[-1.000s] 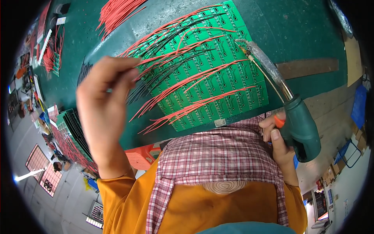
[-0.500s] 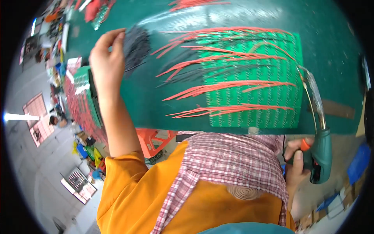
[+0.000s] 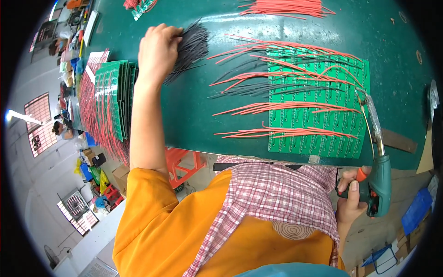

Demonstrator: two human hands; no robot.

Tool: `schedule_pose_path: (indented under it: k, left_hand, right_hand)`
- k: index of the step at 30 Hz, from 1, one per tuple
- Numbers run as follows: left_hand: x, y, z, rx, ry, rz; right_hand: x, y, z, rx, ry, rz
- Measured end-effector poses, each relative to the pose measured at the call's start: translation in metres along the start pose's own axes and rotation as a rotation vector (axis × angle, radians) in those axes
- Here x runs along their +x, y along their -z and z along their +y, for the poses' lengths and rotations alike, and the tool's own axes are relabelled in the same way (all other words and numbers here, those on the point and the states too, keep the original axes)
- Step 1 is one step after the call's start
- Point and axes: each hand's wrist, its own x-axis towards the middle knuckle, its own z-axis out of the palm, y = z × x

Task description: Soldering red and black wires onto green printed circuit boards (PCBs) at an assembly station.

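My left hand (image 3: 159, 51) is at the left edge of a pile of black wires (image 3: 194, 45), its fingers curled together and touching the pile. Whether a wire is pinched between the fingertips cannot be seen. In my right hand (image 3: 351, 196) is a green soldering gun (image 3: 381, 187), held upright by its grip, with an orange trigger. Its metal barrel and thin solder feed tube point up beside the right edge of a green circuit board panel (image 3: 318, 145). Rows of red wires (image 3: 295, 107) and black wires (image 3: 295, 88) lie across the panel, their loose ends reaching left.
A bundle of red wires (image 3: 284, 7) lies at the table's far side. On the left, stacked circuit boards (image 3: 110, 92) stand with red wires (image 3: 90, 111) hanging from them. A flat brown strip (image 3: 399, 141) lies right of the panel. An orange plastic stool (image 3: 182, 166) stands below the table.
My left hand has shifted slightly against the black pile, its fingers more curled over the wires. The view has swung a little; my right hand keeps the soldering gun in nearly the same position.
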Motion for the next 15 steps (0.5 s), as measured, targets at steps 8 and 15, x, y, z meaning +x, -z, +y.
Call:
schedule_pose_path:
  k: [8, 15]
  left_hand:
    - [0.008, 0.007, -0.028, -0.290, 0.146, 0.134]
    - [0.018, 0.007, -0.023, -0.372, 0.374, -0.045]
  right_hand:
    - [0.004, -0.007, -0.002, -0.002, -0.071, -0.006]
    - [0.007, -0.003, 0.003, -0.010, -0.057, 0.003]
